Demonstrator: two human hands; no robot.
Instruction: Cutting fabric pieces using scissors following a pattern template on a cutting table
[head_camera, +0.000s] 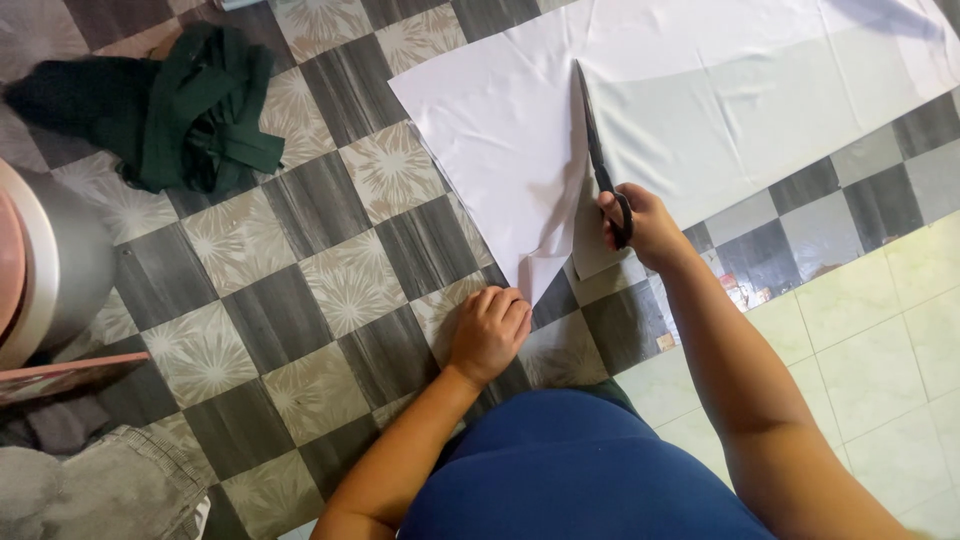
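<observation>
While the right hand (645, 222) is closed through the black handle loops of a pair of scissors (597, 160), the long blades run away from it, up and slightly leftward, lying along a slit in the white fabric (500, 130) spread flat on the floor. The handles sit at the near edge of the cloth, so the grip is at the fabric's border and the blade tips point into its middle; I cannot tell whether the blades are parted or shut. To the left of the slit, the cloth narrows to a pointed corner aimed at the person, and the left hand (489, 330) rests just beside that tip, fingers curled under into a loose fist, knuckles down on the checkered floor mat (330, 280) with its grey and pale floral squares; it holds nothing visible. Right of the slit the fabric carries on toward the upper right. A heap of dark green fabric (190, 110) lies well apart at the upper left. Pale floor tiles (880, 340) show at the lower right, beyond the mat.
</observation>
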